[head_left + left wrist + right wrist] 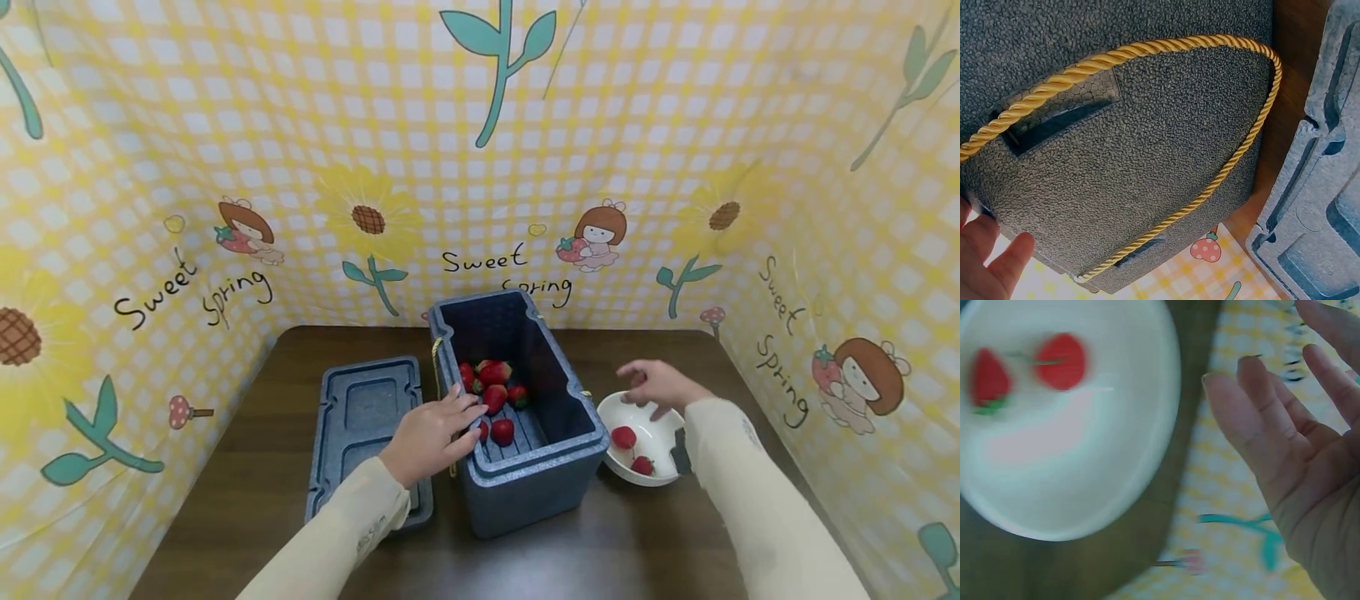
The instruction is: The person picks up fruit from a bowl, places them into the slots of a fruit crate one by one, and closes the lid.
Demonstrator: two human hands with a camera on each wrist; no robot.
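Observation:
A dark grey foam box [525, 504] stands in the middle of the table with several red strawberries [494, 398] inside. My left hand [433, 435] rests on its left rim, fingers extended and holding nothing. To the box's right is a white bowl [663, 433] holding two strawberries [1061, 361]. Over the bowl's far side hovers my right hand [660, 385]. Its fingers are loosely bent with nothing between them, as the right wrist view confirms. A twisted gold rope [1229, 165] loops along the box's side in the left wrist view.
The box's grey lid [371, 408] lies flat on the brown wooden table [232, 467], left of the box. Behind and at both sides hangs a yellow checked cloth [420, 100]. A dark grey patch [681, 454] shows at the bowl's right side.

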